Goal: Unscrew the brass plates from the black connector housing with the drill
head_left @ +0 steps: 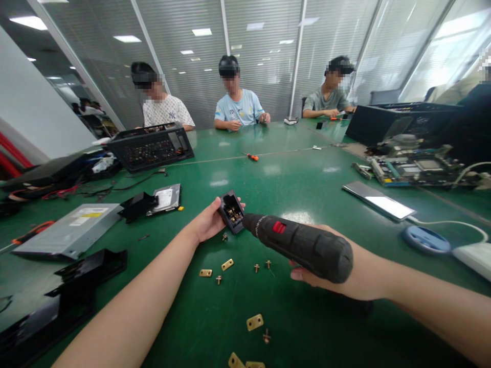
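Observation:
My left hand (210, 221) is closed around a small black box-shaped housing (226, 198), tilted so that brass-coloured metal parts show inside it. In my right hand (312, 278) is a black power drill (303, 243) with a red switch, its chuck pointing left at the housing's right edge. I cannot tell whether the drill's tip touches a screw in there. Below the hands on the green table lie brass plates (227, 264) with two holes each, and several small screws (257, 267).
A silver optical drive (72, 230), a hard drive (169, 198) and black brackets (86, 273) lie left. A phone (378, 199), a blue round disc (425, 239) and circuit boards (422, 166) are right. An orange screwdriver (252, 157) lies ahead. Co-workers (240, 110) sit across the table.

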### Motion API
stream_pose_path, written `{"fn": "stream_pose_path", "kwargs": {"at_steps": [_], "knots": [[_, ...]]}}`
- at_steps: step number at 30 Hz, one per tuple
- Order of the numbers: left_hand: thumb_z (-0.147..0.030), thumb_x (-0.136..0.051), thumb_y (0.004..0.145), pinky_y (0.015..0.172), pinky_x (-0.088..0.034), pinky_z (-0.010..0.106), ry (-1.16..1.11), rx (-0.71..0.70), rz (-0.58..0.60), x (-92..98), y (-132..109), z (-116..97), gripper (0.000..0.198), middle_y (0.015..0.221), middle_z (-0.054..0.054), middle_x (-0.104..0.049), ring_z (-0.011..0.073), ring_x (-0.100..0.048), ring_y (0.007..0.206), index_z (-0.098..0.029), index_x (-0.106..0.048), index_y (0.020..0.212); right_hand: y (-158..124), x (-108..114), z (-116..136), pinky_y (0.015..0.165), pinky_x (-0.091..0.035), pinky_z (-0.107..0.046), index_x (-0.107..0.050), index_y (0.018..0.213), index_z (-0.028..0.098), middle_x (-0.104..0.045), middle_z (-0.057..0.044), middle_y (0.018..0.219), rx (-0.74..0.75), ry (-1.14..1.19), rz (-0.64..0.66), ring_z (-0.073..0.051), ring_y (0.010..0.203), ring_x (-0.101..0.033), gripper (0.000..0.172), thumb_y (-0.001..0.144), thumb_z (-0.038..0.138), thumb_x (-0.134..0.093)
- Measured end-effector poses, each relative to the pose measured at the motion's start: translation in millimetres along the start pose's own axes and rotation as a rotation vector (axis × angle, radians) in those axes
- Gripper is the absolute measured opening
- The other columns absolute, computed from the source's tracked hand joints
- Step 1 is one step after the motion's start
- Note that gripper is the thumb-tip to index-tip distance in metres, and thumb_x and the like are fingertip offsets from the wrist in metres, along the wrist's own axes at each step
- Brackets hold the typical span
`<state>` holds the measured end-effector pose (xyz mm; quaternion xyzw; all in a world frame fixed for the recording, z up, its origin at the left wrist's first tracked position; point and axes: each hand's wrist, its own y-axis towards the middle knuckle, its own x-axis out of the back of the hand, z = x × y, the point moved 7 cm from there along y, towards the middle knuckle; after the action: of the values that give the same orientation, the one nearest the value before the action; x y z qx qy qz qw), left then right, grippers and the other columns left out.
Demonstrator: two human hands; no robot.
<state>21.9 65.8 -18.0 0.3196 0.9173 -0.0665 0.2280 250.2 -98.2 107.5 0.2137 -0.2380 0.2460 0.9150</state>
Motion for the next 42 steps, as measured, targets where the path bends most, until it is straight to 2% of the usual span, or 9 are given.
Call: {"fn": "stream_pose_path", "kwargs": {"at_steps": [3, 16, 22, 26, 33, 39, 42], "knots": [[-0.066, -0.064, 0.091, 0.123, -0.034, 0.053, -0.003, 0.002, -0.005, 1.5, 0.1, 0.8, 0.07, 0.137, 0.021, -0.069, 0.0335, -0.063, 0.132, -0.012, -0.067, 0.136, -0.3, -0.5, -1.3, 0.069, -0.064, -0.028, -0.068, 0.114, 0.021, -0.079, -0.002, 0.09, -0.01, -0.004, 0.005, -0.019, 0.075, -0.074, 0.035, 0.08, 0.024, -0.077], [-0.067, -0.063, 0.091, 0.123, -0.033, 0.054, 0.001, 0.008, -0.035, 1.3, 0.1, 0.2, 0.071, 0.138, 0.021, -0.069, 0.0335, -0.062, 0.133, -0.011, -0.067, 0.135, -2.8, 0.0, -3.9, 0.065, -0.061, -0.027, -0.069, 0.107, 0.02, -0.075, -0.001, 0.083, -0.009, -0.009, 0.01, -0.018, 0.071, -0.072, 0.026, 0.081, 0.024, -0.075], [-0.066, -0.065, 0.091, 0.123, -0.033, 0.054, 0.0, 0.008, -0.021, 2.3, 1.0, 1.5, 0.07, 0.136, 0.021, -0.07, 0.0327, -0.064, 0.13, -0.012, -0.068, 0.134, -3.9, 1.5, -6.6, 0.071, -0.062, -0.029, -0.069, 0.12, 0.018, -0.076, -0.003, 0.092, 0.009, -0.047, -0.045, -0.019, 0.075, -0.071, 0.04, 0.081, 0.024, -0.076], [-0.067, -0.069, 0.088, 0.123, -0.033, 0.053, -0.002, 0.007, -0.035, 1.4, 1.0, 1.1, 0.072, 0.136, 0.022, -0.07, 0.0326, -0.064, 0.129, -0.011, -0.067, 0.134, -1.8, -0.7, -4.9, 0.067, -0.061, -0.027, -0.07, 0.11, 0.02, -0.075, -0.002, 0.085, 0.007, -0.002, -0.033, -0.018, 0.071, -0.07, 0.029, 0.081, 0.024, -0.074], [-0.067, -0.067, 0.089, 0.122, -0.035, 0.053, -0.01, 0.019, -0.064, 0.9, 0.6, 1.3, 0.07, 0.135, 0.021, -0.071, 0.0318, -0.065, 0.127, -0.011, -0.068, 0.132, -2.7, -2.0, -6.8, 0.069, -0.063, -0.029, -0.069, 0.109, 0.023, -0.076, -0.001, 0.086, -0.041, -0.007, -0.004, -0.02, 0.074, -0.072, 0.029, 0.081, 0.026, -0.076], [-0.065, -0.067, 0.091, 0.122, -0.034, 0.052, -0.022, 0.011, -0.046, -0.6, 0.2, 1.4, 0.067, 0.134, 0.021, -0.071, 0.0316, -0.065, 0.127, -0.011, -0.069, 0.131, -4.0, 2.0, -11.1, 0.086, -0.064, -0.038, -0.069, 0.123, 0.023, -0.078, -0.005, 0.101, -0.054, -0.026, -0.06, -0.025, 0.091, -0.076, 0.045, 0.079, 0.027, -0.078], [-0.065, -0.068, 0.089, 0.122, -0.034, 0.052, -0.011, 0.013, -0.05, -1.8, -0.2, 1.1, 0.069, 0.133, 0.021, -0.071, 0.0315, -0.065, 0.127, -0.011, -0.069, 0.131, -4.3, 1.1, -11.7, 0.085, -0.064, -0.039, -0.069, 0.121, 0.023, -0.078, -0.005, 0.097, -0.067, -0.029, -0.046, -0.026, 0.091, -0.077, 0.042, 0.081, 0.028, -0.078]]}}
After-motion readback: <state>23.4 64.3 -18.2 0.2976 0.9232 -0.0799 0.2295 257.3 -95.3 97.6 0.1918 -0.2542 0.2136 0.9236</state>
